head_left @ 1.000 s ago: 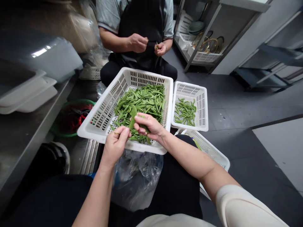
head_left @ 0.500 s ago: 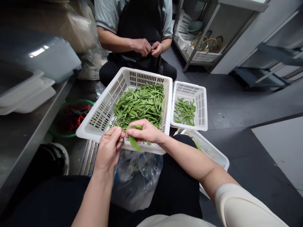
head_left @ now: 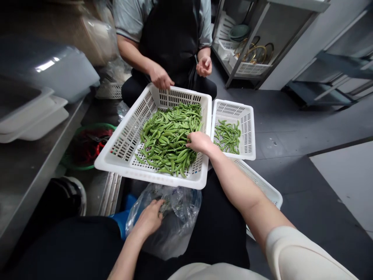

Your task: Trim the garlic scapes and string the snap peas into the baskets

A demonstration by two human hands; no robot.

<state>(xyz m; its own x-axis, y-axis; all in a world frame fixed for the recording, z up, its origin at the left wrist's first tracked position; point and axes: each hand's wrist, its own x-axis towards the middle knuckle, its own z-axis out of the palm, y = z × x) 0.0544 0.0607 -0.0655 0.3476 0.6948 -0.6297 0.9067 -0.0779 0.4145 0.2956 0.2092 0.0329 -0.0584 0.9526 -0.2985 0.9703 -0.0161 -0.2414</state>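
- Clock is centring on the large white basket (head_left: 145, 178), which is sitting between you and a co-worker (head_left: 171, 35).
- Pea pods (head_left: 167, 138) are lying heaped on its perforated bottom; bare patches are showing at 8 and 4.
- Your right hand (head_left: 201, 142) is resting at the heap's 3 o'clock edge, fingers curling in. Can't tell if they're pinching a pod.
- Your left hand (head_left: 149, 217) is hanging at 6, fingers standing apart, over a clear plastic bag (head_left: 177, 233). Can't tell if it's touching.
- At 3, a smaller white basket (head_left: 247, 132) is standing just beside the big one, holding a smaller pod batch (head_left: 227, 136). A third basket (head_left: 266, 182) is poking out at 4.
- At 12, the co-worker's one hand (head_left: 161, 77) is resting at the rim; their other (head_left: 204, 67) is curling at 1.
- At 9, a green basin (head_left: 110, 126) is holding red-handled scissors (head_left: 86, 153). Farther out, a steel counter (head_left: 46, 149) is carrying stacked white trays (head_left: 51, 112).
- Between 1 and 2, a metal rack (head_left: 233, 74) is holding white crates (head_left: 253, 69).
- Grey floor (head_left: 279, 128) is running out past 3.
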